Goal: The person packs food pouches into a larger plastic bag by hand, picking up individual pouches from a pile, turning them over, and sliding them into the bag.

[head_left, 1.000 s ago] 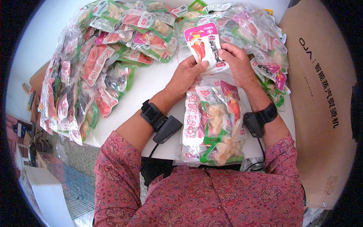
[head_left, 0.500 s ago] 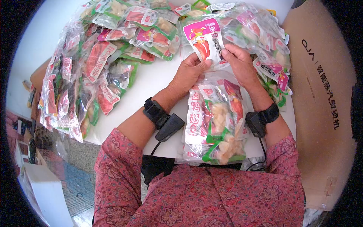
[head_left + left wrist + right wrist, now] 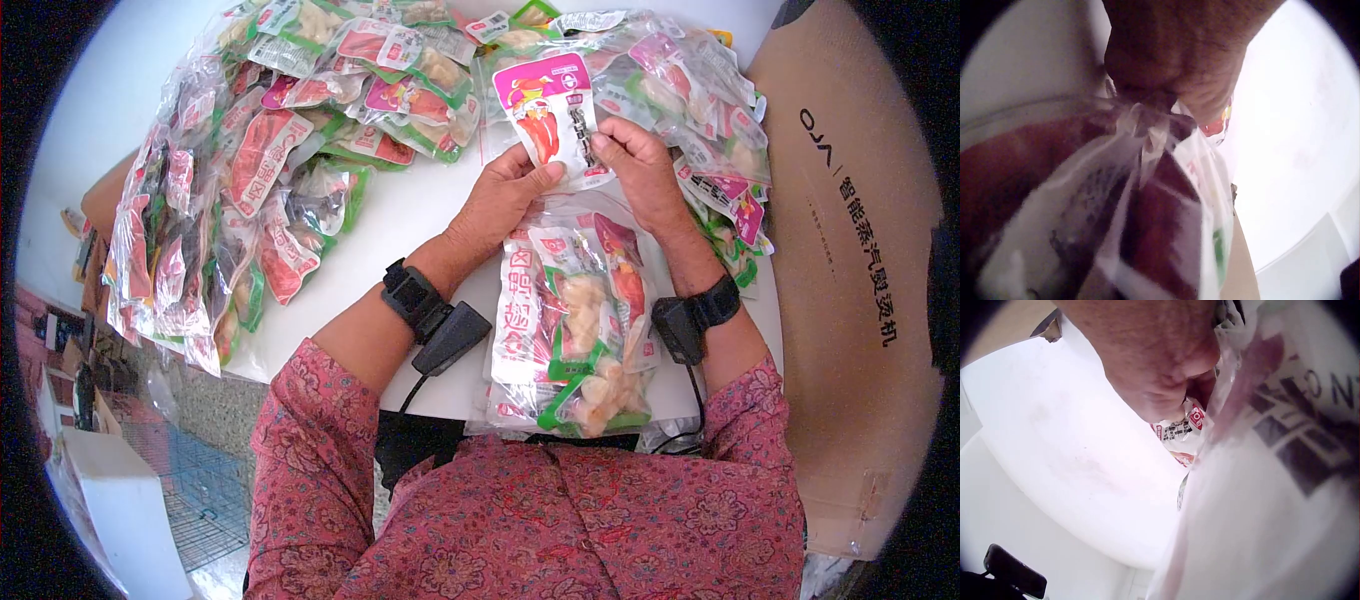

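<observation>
In the head view a white snack pouch [image 3: 546, 120] with a magenta top and a red picture is held upright over the table. My left hand [image 3: 507, 197] pinches its lower left, thumb across the front. My right hand [image 3: 640, 170] pinches its right edge, over the black print. Just below them is a clear plastic bag [image 3: 521, 360] full of similar pouches. In the left wrist view the bag's gathered film [image 3: 1150, 134] bunches right under the left hand [image 3: 1175, 56]. The right wrist view has clear film alongside the right hand [image 3: 1154, 356]; its fingertips are partly hidden.
Bagged pouches [image 3: 265, 160] heap up along the left of the white table [image 3: 420, 210]. More filled bags [image 3: 690, 85] lie at the back right. A tall cardboard box [image 3: 840, 400] stands against the right side. A wire cage [image 3: 195, 480] is on the floor at left.
Both hands still hold the snack pouch, which has shifted slightly right in the head view. The filled bag below stays nearly where it was.
</observation>
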Motion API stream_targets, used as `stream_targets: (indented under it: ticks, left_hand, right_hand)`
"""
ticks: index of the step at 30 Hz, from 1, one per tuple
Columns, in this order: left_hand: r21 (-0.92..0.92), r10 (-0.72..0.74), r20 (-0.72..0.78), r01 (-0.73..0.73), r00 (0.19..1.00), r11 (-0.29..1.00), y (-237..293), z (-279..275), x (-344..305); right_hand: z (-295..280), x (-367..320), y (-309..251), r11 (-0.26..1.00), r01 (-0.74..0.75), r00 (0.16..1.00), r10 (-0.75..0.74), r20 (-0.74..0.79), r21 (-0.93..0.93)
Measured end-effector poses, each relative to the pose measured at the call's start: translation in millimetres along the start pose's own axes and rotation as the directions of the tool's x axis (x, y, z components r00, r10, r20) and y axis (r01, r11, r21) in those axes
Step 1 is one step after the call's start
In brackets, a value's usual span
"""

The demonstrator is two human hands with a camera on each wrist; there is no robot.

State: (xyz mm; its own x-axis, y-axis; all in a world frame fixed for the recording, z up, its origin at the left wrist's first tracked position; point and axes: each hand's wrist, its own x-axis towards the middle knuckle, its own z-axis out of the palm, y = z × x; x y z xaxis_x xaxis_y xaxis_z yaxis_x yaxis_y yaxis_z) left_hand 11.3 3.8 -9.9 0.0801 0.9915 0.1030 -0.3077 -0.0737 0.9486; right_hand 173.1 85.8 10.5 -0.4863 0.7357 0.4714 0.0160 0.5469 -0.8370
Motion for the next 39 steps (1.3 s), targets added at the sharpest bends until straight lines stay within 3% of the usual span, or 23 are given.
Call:
stream_targets:
  ticks: [11, 17, 19, 23, 29, 39]
  left_hand:
    - [0.058, -0.005, 0.016, 0.004, 1.000, 0.998, 3.1, 0.1, -0.6]
    - [0.007, -0.067, 0.039, 0.067, 0.997, 0.998, 7.4, -1.6, -1.2]
    - [-0.096, -0.104, 0.071, 0.111, 0.992, 0.989, 10.7, -0.8, -2.6]
    - [-0.122, -0.099, 0.081, 0.108, 0.992, 0.987, -1.6, -7.2, 5.2]
    - [-0.152, -0.101, 0.096, 0.115, 0.990, 0.982, -2.9, -7.0, 5.7]
    - [-0.178, -0.097, 0.127, 0.119, 0.987, 0.977, 2.8, -4.2, 1.8]
  right_hand:
    - [0.8, 0.3, 1.0, 1.000, -0.008, 1.000, 0.008, 0.001, 0.023]
    - [-1.1, 0.2, -5.6, 0.997, 0.039, 0.999, -0.038, 0.016, -0.063]
    - [0.2, -0.2, -5.9, 0.999, 0.026, 1.000, -0.026, 0.007, -0.037]
    - [4.4, -1.8, -11.7, 0.999, -0.014, 1.000, 0.015, -0.020, 0.048]
    - [4.9, -1.5, -9.4, 0.999, 0.035, 0.998, -0.034, -0.053, 0.018]
    - [5.6, -2.3, -7.1, 1.000, -0.006, 0.997, 0.007, -0.081, 0.014]
